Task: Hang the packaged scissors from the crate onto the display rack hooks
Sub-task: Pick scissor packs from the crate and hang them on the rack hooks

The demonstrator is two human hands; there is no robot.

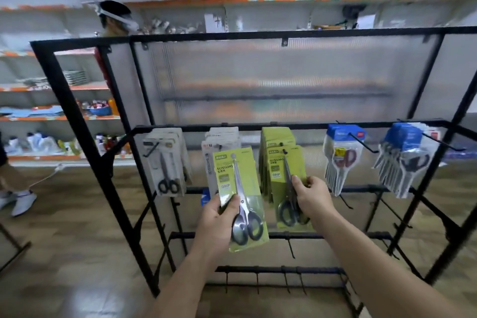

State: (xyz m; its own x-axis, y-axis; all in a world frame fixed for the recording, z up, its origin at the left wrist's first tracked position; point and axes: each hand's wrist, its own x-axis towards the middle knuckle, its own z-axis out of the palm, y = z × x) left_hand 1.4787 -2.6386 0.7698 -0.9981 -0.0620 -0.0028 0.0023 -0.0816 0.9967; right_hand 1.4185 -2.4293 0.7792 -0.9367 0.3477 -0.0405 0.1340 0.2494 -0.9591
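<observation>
Hanging is under way: the right hand pinches a green scissors pack hanging on the rack's middle hook, while the left hand grips a second pack just left of it, whose top hole probably goes onto that hook tip next.

Green scissors packs (black handles), blue-topped packs, black rack.
</observation>
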